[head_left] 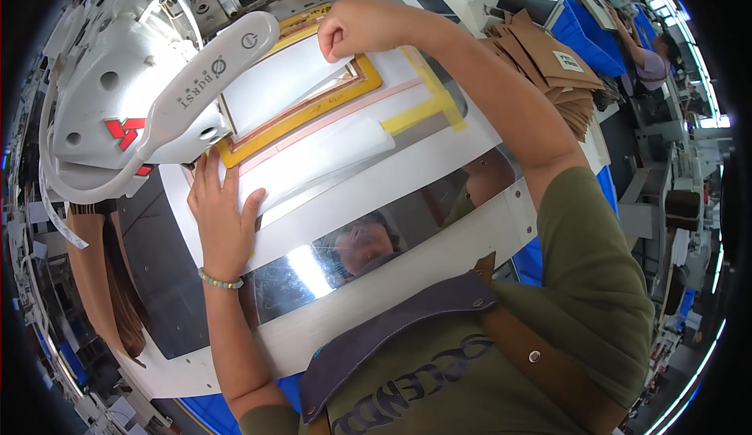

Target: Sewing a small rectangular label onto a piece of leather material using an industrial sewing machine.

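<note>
My left hand (223, 216) lies with fingers spread on the white work surface, its fingertips at the near left corner of a yellow-edged rectangular frame (301, 118). A white sheet (278, 83) lies within the frame. Over the frame's right end, my right hand (364, 26) is closed with its fingers curled down. The sheet's right corner lies just below these fingers; whether they pinch it or something small is hidden. In front of the frame lies a translucent white sheet (337, 153), near strips of yellow tape (423, 114).
A white sewing machine head (117, 83) and its lamp arm (207, 75) overhang the left. Brown flat pieces (540, 59) are stacked at right; more brown pieces (102, 278) hang at left. A blue bin (591, 36) stands far right, near another person (650, 67).
</note>
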Motion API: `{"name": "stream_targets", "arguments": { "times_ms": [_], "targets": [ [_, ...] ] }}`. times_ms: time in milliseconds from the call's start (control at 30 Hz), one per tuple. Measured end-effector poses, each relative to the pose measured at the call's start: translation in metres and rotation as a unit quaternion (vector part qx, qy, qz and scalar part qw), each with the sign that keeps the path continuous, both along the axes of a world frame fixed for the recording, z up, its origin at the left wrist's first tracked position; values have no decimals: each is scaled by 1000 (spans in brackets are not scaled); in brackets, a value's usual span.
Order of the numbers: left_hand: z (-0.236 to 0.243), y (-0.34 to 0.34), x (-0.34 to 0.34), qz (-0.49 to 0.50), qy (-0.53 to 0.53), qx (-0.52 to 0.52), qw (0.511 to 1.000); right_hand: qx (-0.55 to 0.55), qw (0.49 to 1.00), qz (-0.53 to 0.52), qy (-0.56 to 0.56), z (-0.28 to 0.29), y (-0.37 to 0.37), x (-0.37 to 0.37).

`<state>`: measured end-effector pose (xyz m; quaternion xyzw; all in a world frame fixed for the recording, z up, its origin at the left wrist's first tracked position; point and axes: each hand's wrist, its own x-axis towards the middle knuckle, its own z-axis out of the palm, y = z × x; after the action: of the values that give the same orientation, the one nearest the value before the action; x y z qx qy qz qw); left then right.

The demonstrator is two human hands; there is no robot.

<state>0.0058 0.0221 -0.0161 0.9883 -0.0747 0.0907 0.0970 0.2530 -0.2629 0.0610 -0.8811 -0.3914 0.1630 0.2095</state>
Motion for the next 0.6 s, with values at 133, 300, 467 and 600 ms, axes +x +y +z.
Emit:
{"name": "stream_targets", "arguments": {
  "times_ms": [133,300,467,600],
  "targets": [
    [1,1,-1,-2,6,2,1000,-10,999,43,-32,-7,-2,-15],
    [0,1,-1,3,4,14,1000,-13,998,59,-36,-13,-2,-16],
    [-1,1,-1,4,1,14,1000,10,998,51,-42,-21,-5,-18],
    [-2,2,-1,3,-5,19,1000,2,997,49,-60,-23,-5,-17]
  ]
}}
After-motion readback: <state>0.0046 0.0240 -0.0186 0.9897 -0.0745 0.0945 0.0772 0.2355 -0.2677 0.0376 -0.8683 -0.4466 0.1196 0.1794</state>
